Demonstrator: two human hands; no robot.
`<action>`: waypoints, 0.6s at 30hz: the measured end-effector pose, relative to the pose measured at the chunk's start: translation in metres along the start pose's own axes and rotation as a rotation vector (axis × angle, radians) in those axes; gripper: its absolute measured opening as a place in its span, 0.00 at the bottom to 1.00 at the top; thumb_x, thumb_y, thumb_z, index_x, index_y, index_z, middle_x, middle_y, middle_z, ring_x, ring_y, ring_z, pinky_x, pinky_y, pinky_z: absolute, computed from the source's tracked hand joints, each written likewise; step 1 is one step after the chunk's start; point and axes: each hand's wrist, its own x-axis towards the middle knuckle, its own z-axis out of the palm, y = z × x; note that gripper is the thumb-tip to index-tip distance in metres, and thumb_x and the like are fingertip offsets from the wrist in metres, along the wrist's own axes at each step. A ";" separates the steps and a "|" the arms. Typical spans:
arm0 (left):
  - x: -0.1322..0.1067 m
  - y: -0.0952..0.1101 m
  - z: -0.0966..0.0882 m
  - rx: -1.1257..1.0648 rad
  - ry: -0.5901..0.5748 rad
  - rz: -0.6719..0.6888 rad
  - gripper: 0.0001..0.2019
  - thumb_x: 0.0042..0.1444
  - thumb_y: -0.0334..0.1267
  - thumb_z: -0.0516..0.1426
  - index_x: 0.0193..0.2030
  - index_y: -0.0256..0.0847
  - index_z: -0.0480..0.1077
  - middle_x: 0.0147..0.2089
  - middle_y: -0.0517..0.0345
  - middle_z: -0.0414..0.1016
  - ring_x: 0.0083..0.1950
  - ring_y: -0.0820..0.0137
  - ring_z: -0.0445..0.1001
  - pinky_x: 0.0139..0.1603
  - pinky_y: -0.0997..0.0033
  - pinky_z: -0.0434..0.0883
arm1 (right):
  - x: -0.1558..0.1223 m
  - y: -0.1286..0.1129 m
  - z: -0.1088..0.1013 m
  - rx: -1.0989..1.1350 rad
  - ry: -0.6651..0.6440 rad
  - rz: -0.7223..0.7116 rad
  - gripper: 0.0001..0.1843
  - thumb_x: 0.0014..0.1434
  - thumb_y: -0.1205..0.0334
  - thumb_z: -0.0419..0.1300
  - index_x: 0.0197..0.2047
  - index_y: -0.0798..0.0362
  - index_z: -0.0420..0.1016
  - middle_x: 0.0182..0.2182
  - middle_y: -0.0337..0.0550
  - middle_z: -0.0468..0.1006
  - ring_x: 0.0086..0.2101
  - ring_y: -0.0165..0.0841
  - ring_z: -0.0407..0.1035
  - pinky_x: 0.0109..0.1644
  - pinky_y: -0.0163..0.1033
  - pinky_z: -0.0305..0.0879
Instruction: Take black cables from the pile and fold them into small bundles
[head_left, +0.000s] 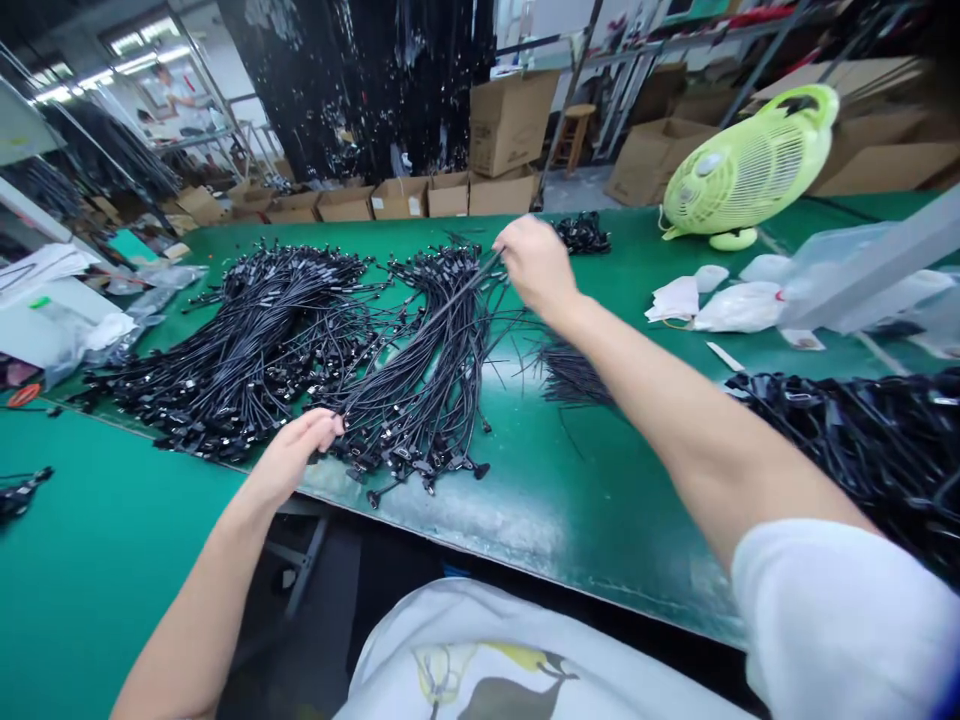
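The right hand point(536, 262) is closed, its fingers pinching a few thin black cables point(450, 310) that rise from a loose bundle in a taut diagonal. The left hand point(296, 455) is half open with curved fingers, their tips against the small moulded connectors at the near end of the same bundle; whether it grips them cannot be told.

The cables are smooth, glossy and tangled, each ending in a small dark plug. A larger heap of the same cables point(247, 350) lies just left of the bundle, between the two hands and beyond. Both rest on a workbench with a shiny green mat point(600, 520), scuffed pale along its front edge. To the right of the right forearm lies a dense black cable pile point(847, 450), and a small black coil point(583, 233) sits just beyond the right hand.

Further right are crumpled translucent plastic bags point(739, 308) and a lime-green ribbed plastic fan point(750, 165). Beyond the bench, a row of cardboard boxes point(397, 198) stands with their contents hidden.
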 end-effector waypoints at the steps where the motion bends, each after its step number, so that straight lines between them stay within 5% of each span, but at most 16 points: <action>1: -0.003 -0.003 -0.005 -0.187 0.001 -0.023 0.13 0.60 0.46 0.55 0.30 0.39 0.66 0.25 0.64 0.58 0.26 0.75 0.59 0.32 0.72 0.67 | 0.002 0.008 -0.013 -0.046 0.067 -0.001 0.24 0.69 0.63 0.40 0.48 0.68 0.74 0.47 0.55 0.73 0.51 0.38 0.65 0.54 0.41 0.57; 4: -0.007 -0.005 -0.002 -0.641 -0.033 -0.122 0.17 0.60 0.47 0.56 0.26 0.40 0.60 0.23 0.67 0.49 0.21 0.79 0.52 0.20 0.80 0.59 | -0.007 0.018 -0.040 -0.180 0.069 -0.058 0.29 0.70 0.55 0.37 0.50 0.65 0.73 0.44 0.58 0.75 0.53 0.50 0.65 0.53 0.52 0.58; 7: -0.004 -0.003 0.014 -0.804 -0.096 -0.161 0.16 0.59 0.48 0.59 0.31 0.37 0.65 0.24 0.68 0.52 0.19 0.82 0.53 0.16 0.84 0.53 | -0.046 0.004 -0.047 -0.321 -0.180 -0.078 0.22 0.69 0.61 0.40 0.43 0.56 0.74 0.29 0.52 0.74 0.33 0.43 0.73 0.33 0.42 0.64; 11: -0.003 -0.001 0.056 -0.450 -0.050 0.045 0.15 0.59 0.48 0.58 0.47 0.39 0.71 0.42 0.53 0.72 0.39 0.71 0.75 0.37 0.73 0.73 | -0.133 -0.055 -0.061 -0.198 -0.641 -0.288 0.11 0.64 0.69 0.51 0.33 0.56 0.72 0.27 0.52 0.76 0.25 0.37 0.71 0.23 0.35 0.50; 14: -0.012 0.002 0.096 -0.074 -0.131 0.264 0.13 0.62 0.44 0.56 0.49 0.40 0.72 0.52 0.49 0.73 0.54 0.63 0.72 0.56 0.63 0.68 | -0.170 -0.103 -0.078 0.021 -0.719 -0.360 0.11 0.66 0.62 0.52 0.35 0.53 0.72 0.31 0.44 0.78 0.29 0.33 0.72 0.26 0.34 0.50; 18: -0.024 0.012 0.117 -0.102 -0.378 0.188 0.13 0.64 0.44 0.53 0.42 0.38 0.74 0.36 0.55 0.74 0.36 0.71 0.71 0.42 0.69 0.71 | -0.160 -0.108 -0.087 0.289 -0.691 -0.237 0.11 0.66 0.58 0.52 0.37 0.52 0.73 0.34 0.42 0.79 0.33 0.32 0.72 0.30 0.34 0.53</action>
